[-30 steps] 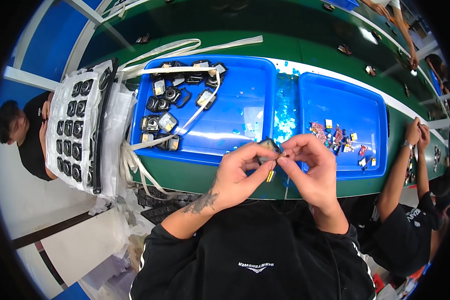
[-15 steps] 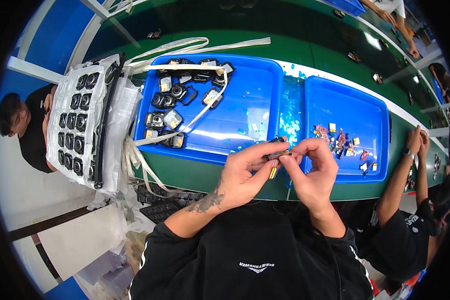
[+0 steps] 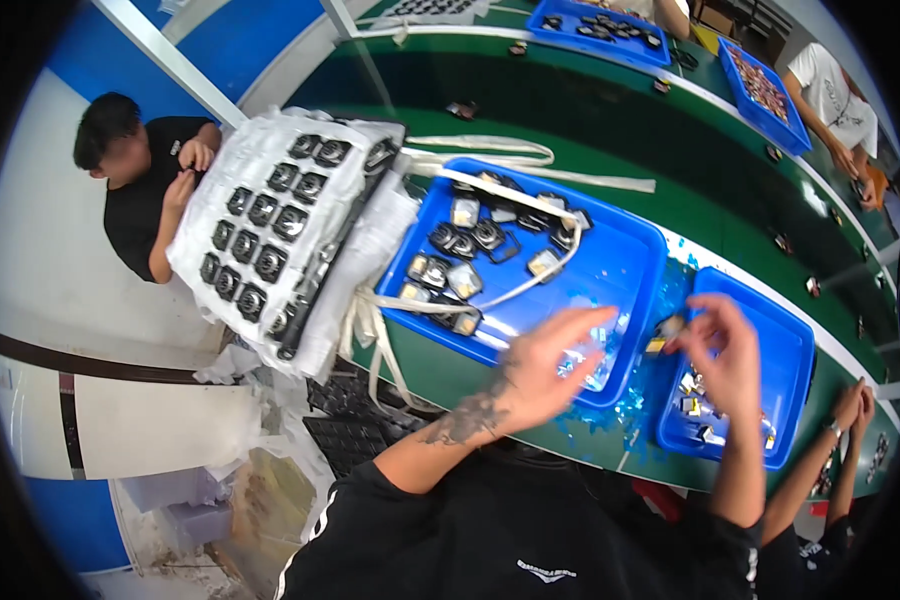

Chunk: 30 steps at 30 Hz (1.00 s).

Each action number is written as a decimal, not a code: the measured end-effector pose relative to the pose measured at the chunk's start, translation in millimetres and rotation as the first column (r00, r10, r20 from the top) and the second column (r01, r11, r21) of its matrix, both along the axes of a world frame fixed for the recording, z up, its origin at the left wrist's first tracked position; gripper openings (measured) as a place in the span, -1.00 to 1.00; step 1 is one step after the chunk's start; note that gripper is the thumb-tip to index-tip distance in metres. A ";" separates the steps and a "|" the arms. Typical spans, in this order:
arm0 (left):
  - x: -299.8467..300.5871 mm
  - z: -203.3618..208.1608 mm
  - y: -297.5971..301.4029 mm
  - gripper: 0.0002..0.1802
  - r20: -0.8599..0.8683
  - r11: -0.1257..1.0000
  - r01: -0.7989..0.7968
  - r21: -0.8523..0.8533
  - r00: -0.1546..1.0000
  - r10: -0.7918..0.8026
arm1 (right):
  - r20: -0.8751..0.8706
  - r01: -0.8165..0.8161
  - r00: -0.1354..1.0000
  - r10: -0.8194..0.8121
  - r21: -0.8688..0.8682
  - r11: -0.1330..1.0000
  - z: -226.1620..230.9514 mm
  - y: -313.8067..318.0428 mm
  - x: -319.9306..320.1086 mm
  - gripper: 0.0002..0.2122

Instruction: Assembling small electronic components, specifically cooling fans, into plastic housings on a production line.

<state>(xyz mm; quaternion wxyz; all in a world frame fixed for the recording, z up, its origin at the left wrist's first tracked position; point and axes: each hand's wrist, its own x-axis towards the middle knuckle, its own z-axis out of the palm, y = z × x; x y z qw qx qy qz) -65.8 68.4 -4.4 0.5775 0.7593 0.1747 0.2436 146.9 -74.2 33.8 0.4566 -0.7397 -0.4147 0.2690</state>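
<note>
My left hand point(image 3: 560, 370) is over the right end of a blue tray point(image 3: 610, 280), its fingers apart and nothing in them. By the fingertips of my right hand point(image 3: 727, 350) is a small electronic part point(image 3: 667, 330) with a yellow piece on it. It is blurred but looks pinched there, above the left edge of a second blue tray point(image 3: 788, 370). Several small yellow, white and dark parts point(image 3: 692, 405) lie in that second tray, partly behind my right hand. The first tray holds several black square camera-like units point(image 3: 488, 235) and bits of blue film.
A stack of white padded sheets with black units point(image 3: 270, 262) stands left of the trays. White strapping point(image 3: 590, 183) trails across the first tray and the green belt point(image 3: 560, 130). A co-worker point(image 3: 150, 190) is at far left; another's hands point(image 3: 850, 408) are at right.
Both hands were together on the small part; now they are apart. My left hand has let go, and the part has gone right with my right hand. The view has swung left.
</note>
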 end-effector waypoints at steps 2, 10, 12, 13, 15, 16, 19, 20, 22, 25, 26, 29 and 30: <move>-9.3 1.8 40.0 -0.57 -0.102 0.848 -0.146 0.510 0.968 0.228 | 0.117 -0.018 0.993 0.018 -0.004 1.000 -12.1 27.9 64.4 -0.74; 1.0 -20.7 134.3 -0.36 -0.301 0.514 -0.014 0.858 0.797 0.524 | 0.218 0.272 0.943 -0.251 -0.073 0.960 -94.4 85.3 205.3 -0.80; 7.6 -27.0 142.1 -0.31 -0.295 0.575 -0.053 0.817 0.818 0.494 | 0.207 0.302 0.937 -0.281 -0.073 0.951 -99.5 82.7 208.8 -0.78; 9.2 -29.3 141.1 -0.32 -0.284 0.556 -0.058 0.829 0.814 0.507 | 0.191 0.332 0.930 -0.313 -0.075 0.940 -98.6 81.9 206.7 -0.77; 10.5 -22.6 140.4 -0.35 -0.423 0.633 0.051 0.772 0.785 0.453 | 0.339 0.398 0.879 -0.336 -0.134 0.907 -92.9 74.5 199.6 -0.74; 7.5 -20.8 137.4 -0.35 -0.429 0.635 0.057 0.771 0.783 0.451 | 0.557 0.362 0.771 -0.308 0.014 0.932 -86.6 74.5 184.6 -0.73; -17.3 -20.2 118.3 -0.39 -0.421 0.624 0.080 0.777 0.804 0.421 | 0.549 0.175 0.817 -0.179 0.060 0.983 -44.4 88.4 121.3 -0.80; -26.2 -17.2 112.1 -0.41 -0.437 0.587 0.133 0.799 0.798 0.415 | 0.529 0.050 0.842 -0.104 0.117 0.992 -38.5 91.6 102.7 -0.83; -36.5 -9.6 102.6 -0.47 -0.474 0.568 0.182 0.803 0.774 0.421 | 0.473 -0.149 0.873 0.116 0.032 0.988 -19.4 107.1 59.5 -0.85; -42.1 0.6 93.6 -0.52 -0.528 0.617 0.200 0.761 0.743 0.410 | 0.490 -0.423 0.784 0.380 -0.025 0.906 -13.2 125.7 21.0 -0.85; -42.1 1.3 91.0 -0.54 -0.528 0.627 0.193 0.755 0.746 0.406 | 0.519 -0.446 0.761 0.391 -0.019 0.895 -18.6 128.8 13.9 -0.85; -49.7 -0.6 81.5 -0.55 -0.509 0.605 0.181 0.776 0.746 0.430 | 0.541 -0.501 0.705 0.460 -0.080 0.862 -26.8 138.7 -8.4 -0.85; -52.1 -2.9 79.0 -0.56 -0.498 0.631 0.147 0.762 0.755 0.426 | 0.529 -0.502 0.713 0.460 -0.074 0.862 -26.1 142.6 -16.1 -0.84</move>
